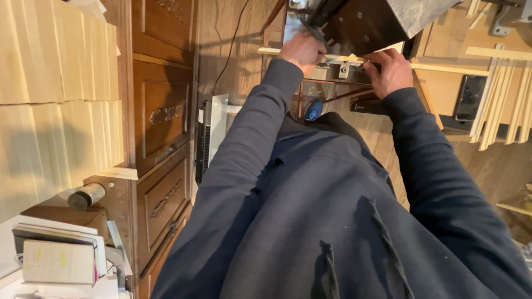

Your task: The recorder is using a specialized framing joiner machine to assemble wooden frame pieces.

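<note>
Wooden flooring [233,50] of a workshop fills the background, seen from above over the dark blue hooded top [310,221] of the person at work. Along the left side runs a dark wooden cabinet [163,116] with carved drawer fronts, and stacks of pale wood boards [55,83] lie on top of it. Below the boards stand a small dark cylinder [86,196] and a pile of papers and books [55,254]. A white, flat appliance [213,130] leans beside the cabinet, with a black cable [230,39] trailing across the floor above it. At the right edge, a bundle of thin pale wood strips [501,99] rests on a workbench next to a black flat object [470,97].

At the top centre sits a dark metal machine [360,25] with a bolted plate. A long, thin pale wood strip [443,67] runs crosswise under the machine's front edge. The left hand [302,51] lies on the strip at the machine's left side, fingers curled down over it; whether it truly grips cannot be told, as the fingertips are hidden. The right hand [390,71] is closed over the strip just right of a small metal clamp piece [343,69], fingers folded around the wood. The strip thus spans between both hands and projects past each: a short end to the left, a longer one to the right. A small blue object [313,111] shows just below the hands, near the person's collar.
</note>
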